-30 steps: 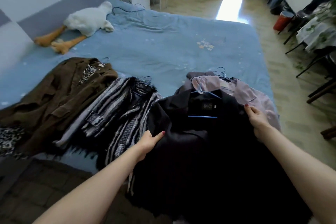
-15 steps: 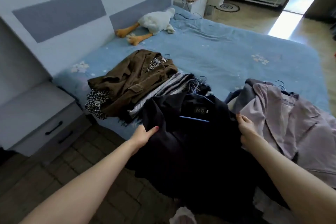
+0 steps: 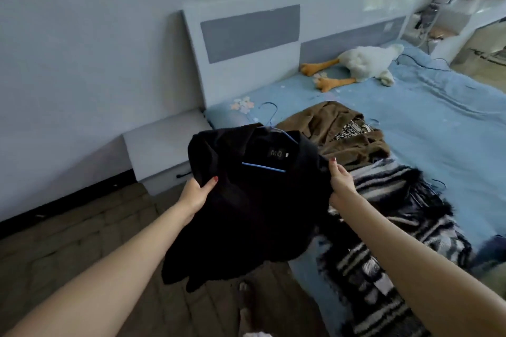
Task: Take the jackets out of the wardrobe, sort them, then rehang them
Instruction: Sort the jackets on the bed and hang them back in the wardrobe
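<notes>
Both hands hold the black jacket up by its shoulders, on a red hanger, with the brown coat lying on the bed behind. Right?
Not quite: in the head view the hanger inside the black jacket is blue, not red. Left hand, right hand and brown coat are as stated.

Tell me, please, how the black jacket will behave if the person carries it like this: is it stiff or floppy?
Probably floppy: the black jacket sags and bunches below where the left hand and right hand grip it. Its shoulders likely keep some shape, since the blue hanger is inside. The hanger may slip out if tilted.
</notes>
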